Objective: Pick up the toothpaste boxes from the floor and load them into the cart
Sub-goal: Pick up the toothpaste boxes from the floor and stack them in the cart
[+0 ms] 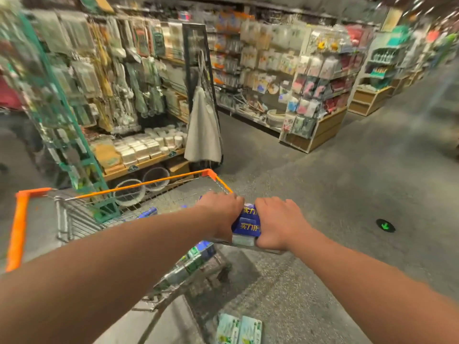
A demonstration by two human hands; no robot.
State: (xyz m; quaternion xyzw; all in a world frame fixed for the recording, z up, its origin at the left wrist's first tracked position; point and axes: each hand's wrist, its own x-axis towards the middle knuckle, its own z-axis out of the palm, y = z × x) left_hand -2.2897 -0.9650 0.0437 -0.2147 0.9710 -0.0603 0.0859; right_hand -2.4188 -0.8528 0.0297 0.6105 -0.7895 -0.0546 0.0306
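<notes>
Above the cart [22, 219], left hand [221, 214] and right hand [280, 224] press a stack of blue toothpaste boxes [247, 225] between them — squeezed from both sides, probably so the bundle holds together while carried over the rim. Other boxes [191, 264] lie inside the cart; two pale boxes [238, 330] remain on the floor [347, 207] — left to collect.

A stack of blue toothpaste boxes [247, 225] is clasped between the left hand [221, 211] and right hand [280, 223] above the orange-rimmed cart [18, 227]. Two pale boxes [239, 328] are seen lying on the floor [347, 194].
</notes>
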